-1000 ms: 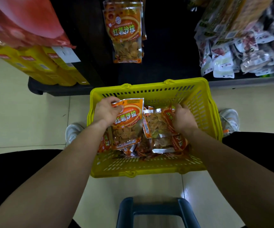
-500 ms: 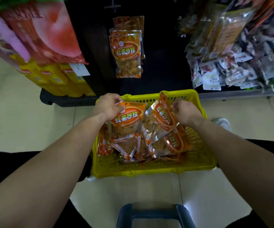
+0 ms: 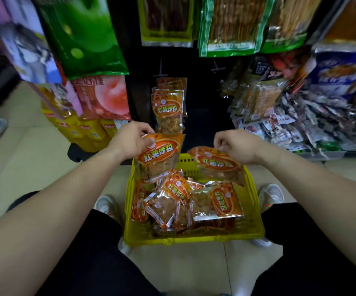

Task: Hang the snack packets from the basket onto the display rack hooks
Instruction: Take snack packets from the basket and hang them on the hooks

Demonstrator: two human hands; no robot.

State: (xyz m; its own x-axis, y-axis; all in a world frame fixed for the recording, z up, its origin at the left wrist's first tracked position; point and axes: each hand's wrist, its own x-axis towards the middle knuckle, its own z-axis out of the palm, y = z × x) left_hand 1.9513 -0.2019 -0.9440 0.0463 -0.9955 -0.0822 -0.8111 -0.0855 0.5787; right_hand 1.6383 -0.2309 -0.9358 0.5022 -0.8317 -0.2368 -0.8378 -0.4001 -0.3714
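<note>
A shop aisle with a pale tiled floor (image 3: 23,159) and a dark display rack (image 3: 196,124) crowded with hanging snack bags. At 12 o'clock from the yellow basket (image 3: 194,239), a bunch of orange packets (image 3: 167,110) marked 红薯沙拉 hangs on the rack under a bare hook (image 3: 161,72). The left hand (image 3: 130,139) pinches the top edge of 1 packet (image 3: 160,155) with the same writing, lifted upright over the basket's 11 o'clock corner. The right hand (image 3: 239,145) pinches a second packet (image 3: 217,164), tilted, at 1 o'clock. More such packets (image 3: 179,201) lie heaped inside the basket, which sits on the floor between 2 white shoes (image 3: 272,194).
</note>
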